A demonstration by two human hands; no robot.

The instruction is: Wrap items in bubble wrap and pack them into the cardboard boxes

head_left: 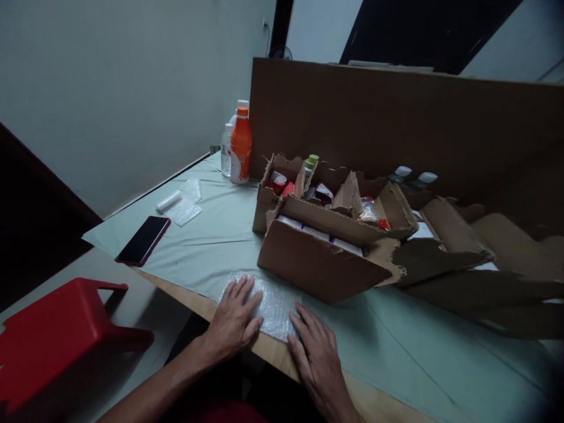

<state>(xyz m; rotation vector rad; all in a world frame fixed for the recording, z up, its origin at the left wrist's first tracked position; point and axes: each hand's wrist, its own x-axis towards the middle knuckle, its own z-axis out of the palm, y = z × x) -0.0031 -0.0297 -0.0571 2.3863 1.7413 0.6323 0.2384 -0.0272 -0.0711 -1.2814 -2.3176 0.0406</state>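
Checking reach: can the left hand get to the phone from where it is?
Probably yes. The left hand lies flat on the bubble wrap; the phone lies to its left on bare cloth, nothing between them.

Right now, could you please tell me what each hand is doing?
Left hand: open, flat on the bubble wrap.
Right hand: open, fingers on the wrap's edge.

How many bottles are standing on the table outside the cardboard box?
2 for certain: an orange bottle and a clear bottle beside it, at the far left corner. A white cap behind may belong to a third.
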